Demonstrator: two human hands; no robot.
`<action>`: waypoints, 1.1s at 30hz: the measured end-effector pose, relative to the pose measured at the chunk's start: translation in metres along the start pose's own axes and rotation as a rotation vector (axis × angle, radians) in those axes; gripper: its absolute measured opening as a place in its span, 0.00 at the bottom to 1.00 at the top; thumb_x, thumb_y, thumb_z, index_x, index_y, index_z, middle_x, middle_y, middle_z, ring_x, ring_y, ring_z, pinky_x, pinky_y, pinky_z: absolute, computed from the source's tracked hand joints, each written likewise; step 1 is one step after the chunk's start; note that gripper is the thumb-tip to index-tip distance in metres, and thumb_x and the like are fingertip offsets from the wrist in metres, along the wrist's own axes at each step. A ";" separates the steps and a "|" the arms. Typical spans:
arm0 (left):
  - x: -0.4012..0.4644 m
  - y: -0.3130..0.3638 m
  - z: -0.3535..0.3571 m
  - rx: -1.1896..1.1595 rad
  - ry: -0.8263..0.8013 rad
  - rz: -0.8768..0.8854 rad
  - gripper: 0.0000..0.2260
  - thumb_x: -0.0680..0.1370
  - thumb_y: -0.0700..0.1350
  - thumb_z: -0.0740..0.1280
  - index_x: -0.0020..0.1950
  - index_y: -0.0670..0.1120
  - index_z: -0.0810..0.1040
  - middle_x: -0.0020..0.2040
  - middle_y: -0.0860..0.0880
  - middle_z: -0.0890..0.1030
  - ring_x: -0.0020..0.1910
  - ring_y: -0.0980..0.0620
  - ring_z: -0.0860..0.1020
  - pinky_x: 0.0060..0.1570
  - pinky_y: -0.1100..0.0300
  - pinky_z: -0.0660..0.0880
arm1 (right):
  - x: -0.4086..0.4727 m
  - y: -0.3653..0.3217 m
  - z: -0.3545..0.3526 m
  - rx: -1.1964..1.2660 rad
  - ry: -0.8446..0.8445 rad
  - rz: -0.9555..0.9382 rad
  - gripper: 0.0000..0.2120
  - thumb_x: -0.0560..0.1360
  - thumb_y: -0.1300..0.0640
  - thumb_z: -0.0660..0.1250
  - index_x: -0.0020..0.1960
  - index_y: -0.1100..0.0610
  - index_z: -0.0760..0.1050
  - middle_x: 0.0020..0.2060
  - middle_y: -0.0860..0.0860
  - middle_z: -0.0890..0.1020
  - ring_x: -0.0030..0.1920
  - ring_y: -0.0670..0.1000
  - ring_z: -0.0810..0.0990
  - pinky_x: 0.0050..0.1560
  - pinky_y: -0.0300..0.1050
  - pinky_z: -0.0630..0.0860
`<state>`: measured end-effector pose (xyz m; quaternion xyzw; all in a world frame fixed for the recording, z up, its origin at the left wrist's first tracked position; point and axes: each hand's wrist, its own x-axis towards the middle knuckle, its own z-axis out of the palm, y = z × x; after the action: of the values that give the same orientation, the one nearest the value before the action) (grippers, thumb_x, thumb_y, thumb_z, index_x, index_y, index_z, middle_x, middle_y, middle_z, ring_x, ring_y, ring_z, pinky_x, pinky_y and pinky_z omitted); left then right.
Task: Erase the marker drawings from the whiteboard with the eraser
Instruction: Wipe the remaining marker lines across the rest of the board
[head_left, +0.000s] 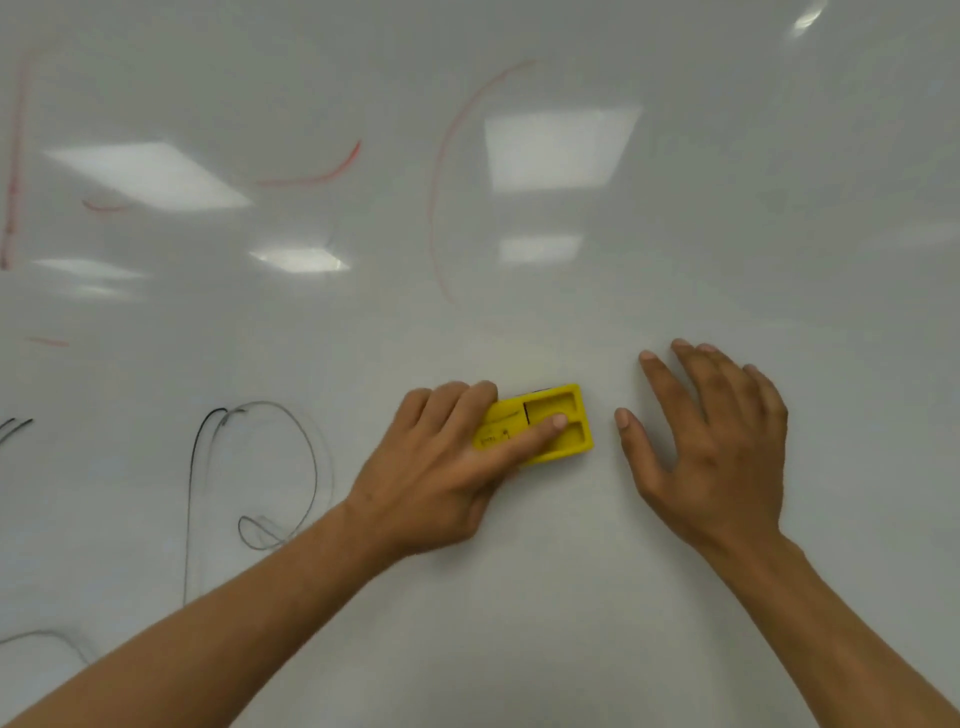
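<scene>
The whiteboard (675, 260) is smooth and glossy, mirroring ceiling lights, while the yellow eraser (563, 415) looks like matt moulded plastic.

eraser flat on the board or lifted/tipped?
Flat. The yellow eraser lies on the whiteboard with its recessed top facing up; the left hand grips it, a finger laid across the top. No tilt visible.

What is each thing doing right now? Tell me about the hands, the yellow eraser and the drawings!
Left hand: on the eraser, fingers curled over it.
Right hand: flat on the whiteboard, fingers spread, holding nothing.
Yellow eraser: lying on the board under the left hand.
Black drawings: not yet erased.
Red drawings: faint, partly smeared.
</scene>
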<state>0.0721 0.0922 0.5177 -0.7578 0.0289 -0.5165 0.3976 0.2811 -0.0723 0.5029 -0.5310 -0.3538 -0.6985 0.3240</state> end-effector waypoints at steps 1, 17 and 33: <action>0.007 -0.008 -0.001 0.002 0.001 0.008 0.25 0.79 0.51 0.60 0.77 0.58 0.62 0.59 0.39 0.74 0.51 0.40 0.72 0.48 0.49 0.65 | 0.007 0.004 0.001 -0.004 -0.004 0.008 0.24 0.80 0.43 0.60 0.69 0.56 0.74 0.69 0.58 0.74 0.71 0.59 0.71 0.73 0.59 0.60; 0.042 -0.037 -0.004 0.047 0.035 -0.060 0.26 0.78 0.52 0.59 0.77 0.58 0.61 0.59 0.40 0.72 0.49 0.41 0.70 0.46 0.50 0.64 | 0.057 0.021 0.005 0.031 0.027 -0.051 0.22 0.80 0.44 0.61 0.63 0.59 0.78 0.62 0.59 0.78 0.62 0.62 0.75 0.64 0.59 0.68; 0.103 -0.074 -0.010 0.059 0.132 -0.161 0.27 0.77 0.53 0.60 0.77 0.57 0.64 0.59 0.37 0.73 0.50 0.38 0.72 0.47 0.49 0.67 | 0.072 0.027 0.007 0.057 0.030 -0.057 0.22 0.79 0.44 0.60 0.62 0.58 0.80 0.63 0.58 0.79 0.65 0.60 0.76 0.67 0.59 0.67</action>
<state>0.0843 0.0902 0.6439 -0.7099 -0.0211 -0.5962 0.3743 0.2911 -0.0866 0.5778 -0.5007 -0.3840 -0.7048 0.3241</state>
